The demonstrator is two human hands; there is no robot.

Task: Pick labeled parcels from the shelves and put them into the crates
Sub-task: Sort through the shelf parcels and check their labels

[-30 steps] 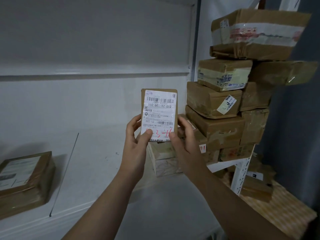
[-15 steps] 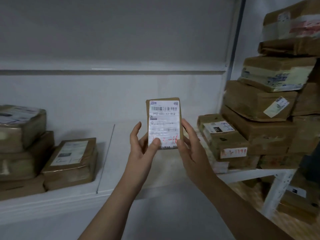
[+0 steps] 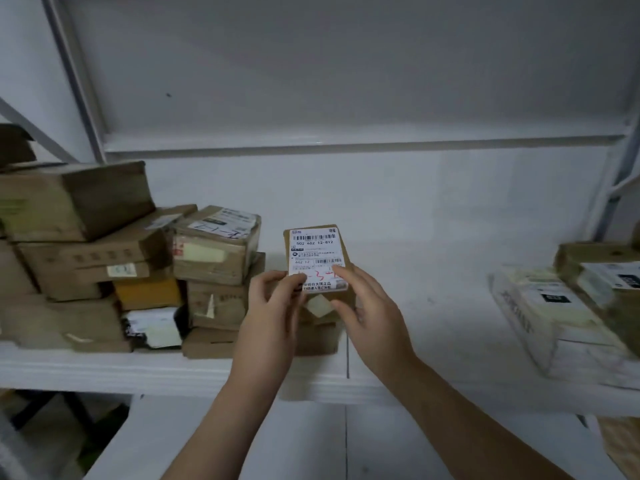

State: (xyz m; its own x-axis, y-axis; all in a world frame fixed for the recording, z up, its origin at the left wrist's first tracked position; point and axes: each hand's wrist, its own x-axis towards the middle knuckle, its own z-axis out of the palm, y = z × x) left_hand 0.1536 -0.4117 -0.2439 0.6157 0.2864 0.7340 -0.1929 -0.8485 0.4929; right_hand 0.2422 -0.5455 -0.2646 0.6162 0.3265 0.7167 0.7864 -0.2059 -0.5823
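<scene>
I hold a small brown labeled parcel (image 3: pixel 317 251) upright in front of a white shelf (image 3: pixel 415 289). Its white label carries barcodes and red handwriting. My left hand (image 3: pixel 273 306) grips its lower left edge, thumb on the label. My right hand (image 3: pixel 367 306) holds the lower right edge, with a fingertip on the label. The parcel's bottom is hidden behind my fingers. No crate is in view.
A pile of brown cardboard parcels (image 3: pixel 104 258) fills the shelf's left side, right up to my left hand. White and brown parcels (image 3: pixel 568 299) lie at the right end. A second shelf board (image 3: pixel 346 143) runs overhead. A lower shelf level (image 3: pixel 277 441) shows below.
The view has swung left along the shelves: the tall stack at the right is gone and a left pile has come in. Both hands still hold the parcel, now tilted slightly back.
</scene>
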